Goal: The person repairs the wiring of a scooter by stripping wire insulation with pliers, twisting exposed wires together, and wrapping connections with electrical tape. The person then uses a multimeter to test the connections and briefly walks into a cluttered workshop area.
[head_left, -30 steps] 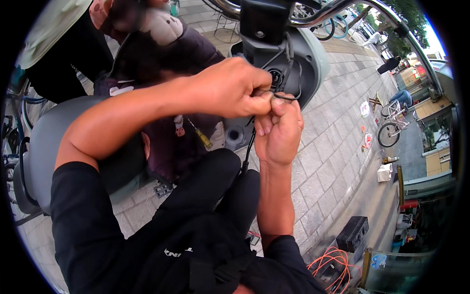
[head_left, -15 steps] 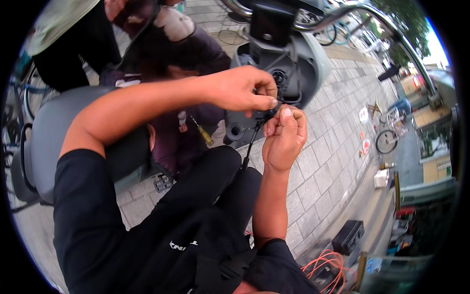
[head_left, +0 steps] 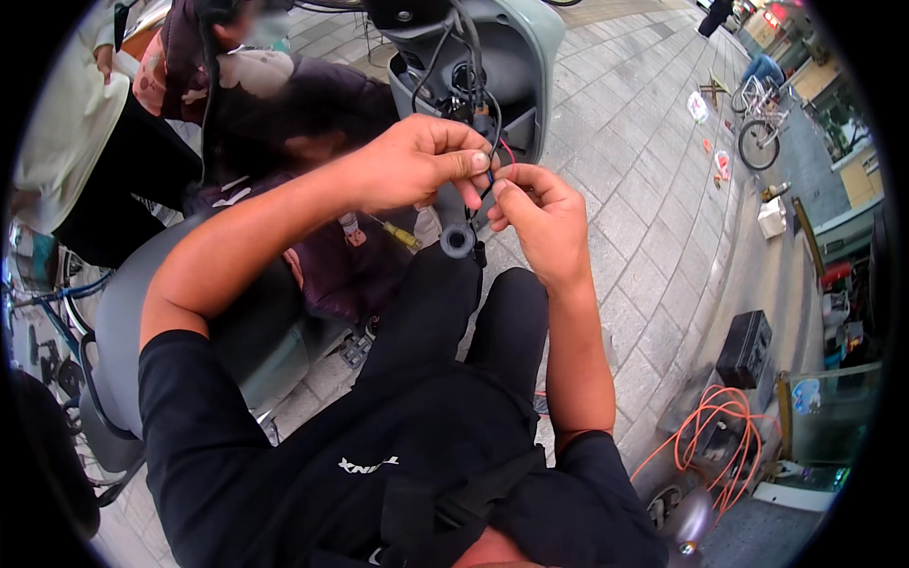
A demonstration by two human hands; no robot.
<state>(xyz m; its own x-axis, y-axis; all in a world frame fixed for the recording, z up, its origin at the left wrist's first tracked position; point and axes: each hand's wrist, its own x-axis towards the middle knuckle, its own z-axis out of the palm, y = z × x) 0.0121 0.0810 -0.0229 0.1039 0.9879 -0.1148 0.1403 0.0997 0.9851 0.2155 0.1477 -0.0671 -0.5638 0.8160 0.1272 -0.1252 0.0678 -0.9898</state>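
Observation:
My left hand (head_left: 421, 168) is closed in a pinch on a thin dark wire (head_left: 491, 178) in front of the opened scooter front (head_left: 542, 66). On the other side of that wire, my right hand (head_left: 542, 222) pinches too, its fingertips close to the left ones. A thin red wire (head_left: 508, 150) curves up just above the right fingers. Black cables (head_left: 476, 57) run down out of the scooter's grey housing toward both hands. Below the left fingers, a round grey handlebar grip end (head_left: 457, 240) points upward. The exact spot where the wires meet is partly hidden by fingers.
A person in a dark patterned jacket (head_left: 284, 85) is close on the left, beside the grey scooter seat (head_left: 142, 312). A yellow-handled screwdriver (head_left: 402, 235) lies near them. To the right are grey paving, a black box (head_left: 745, 348) and a coiled orange cord (head_left: 729, 426).
The view has shifted, so the scooter front now sits higher and farther left. Both hands stay close together at the wires, and the red wire now shows plainly.

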